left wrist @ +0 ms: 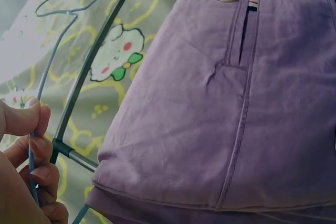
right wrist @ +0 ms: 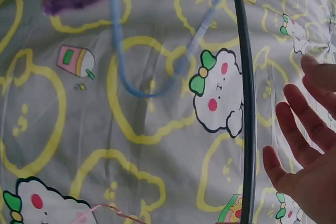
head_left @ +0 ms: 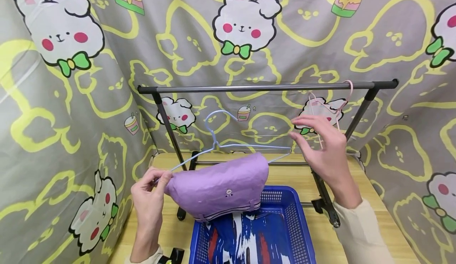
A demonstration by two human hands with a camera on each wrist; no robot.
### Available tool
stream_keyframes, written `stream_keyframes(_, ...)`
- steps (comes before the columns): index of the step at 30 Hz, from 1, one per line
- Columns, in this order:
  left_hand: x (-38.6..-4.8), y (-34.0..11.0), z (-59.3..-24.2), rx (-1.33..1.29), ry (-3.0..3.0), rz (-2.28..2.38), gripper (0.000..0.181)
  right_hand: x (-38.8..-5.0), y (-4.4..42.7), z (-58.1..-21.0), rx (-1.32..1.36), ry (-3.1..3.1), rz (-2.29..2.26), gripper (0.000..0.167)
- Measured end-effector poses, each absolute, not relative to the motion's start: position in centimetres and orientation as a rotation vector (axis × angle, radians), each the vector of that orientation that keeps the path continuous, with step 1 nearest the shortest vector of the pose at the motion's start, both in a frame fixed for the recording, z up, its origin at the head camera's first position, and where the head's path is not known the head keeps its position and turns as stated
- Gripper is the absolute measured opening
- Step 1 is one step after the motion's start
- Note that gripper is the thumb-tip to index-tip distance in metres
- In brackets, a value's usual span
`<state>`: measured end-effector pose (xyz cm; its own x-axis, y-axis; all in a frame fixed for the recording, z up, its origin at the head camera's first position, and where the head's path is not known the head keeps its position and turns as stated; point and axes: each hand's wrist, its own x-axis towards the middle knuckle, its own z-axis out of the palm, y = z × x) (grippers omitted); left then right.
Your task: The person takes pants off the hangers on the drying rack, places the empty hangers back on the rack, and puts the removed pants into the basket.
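Note:
A light blue hanger (head_left: 249, 145) carries a folded purple garment (head_left: 219, 185) draped over its lower bar, above the basket. My left hand (head_left: 149, 200) pinches the hanger's left end beside the garment; in the left wrist view the fingers of the left hand (left wrist: 31, 166) curl round the blue wire, left of the purple cloth (left wrist: 210, 103). My right hand (head_left: 325, 153) is raised to the right of the hanger's right end, thumb and fingers apart, holding nothing. In the right wrist view the right hand (right wrist: 310, 135) has spread fingers, away from the blurred blue hanger (right wrist: 122, 61).
A dark metal rack rail (head_left: 249, 88) spans behind the hands, with a pink hanger (head_left: 350, 94) hooked near its right end. Below the garment, a blue basket (head_left: 299, 216) holds blue, white and red patterned cloth (head_left: 249, 236) on the wooden table (head_left: 374, 220). Patterned curtains surround it.

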<state>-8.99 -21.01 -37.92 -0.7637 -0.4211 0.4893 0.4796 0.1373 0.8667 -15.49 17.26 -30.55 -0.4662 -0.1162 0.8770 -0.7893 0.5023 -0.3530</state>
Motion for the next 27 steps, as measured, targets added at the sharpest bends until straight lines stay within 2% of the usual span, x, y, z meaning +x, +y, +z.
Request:
stream_keyframes(7, -9.3, -20.0, -37.9, -0.132, -1.746, -1.869, 0.010, -11.4, 17.7, -32.8, 0.880, -1.943, 1.110, 0.024)
stream_keyframes(12, -9.1, -19.3, -37.9, -0.152, -1.806, -1.846, 0.013, -9.3, 17.9, -35.5, 0.996, -1.976, 1.174, 0.024)
stream_keyframes(19, -8.4, -18.7, -38.6, -0.203, -1.866, -1.857, 0.014, -8.3, 16.4, -39.9, 1.050, -2.144, 1.215, 0.052)
stream_keyframes(27, -7.6, -17.4, -39.1, -0.195, -1.870, -1.843, 0.018, -9.1, 14.9, -42.0, 1.003, -2.373, 0.879, 0.052)
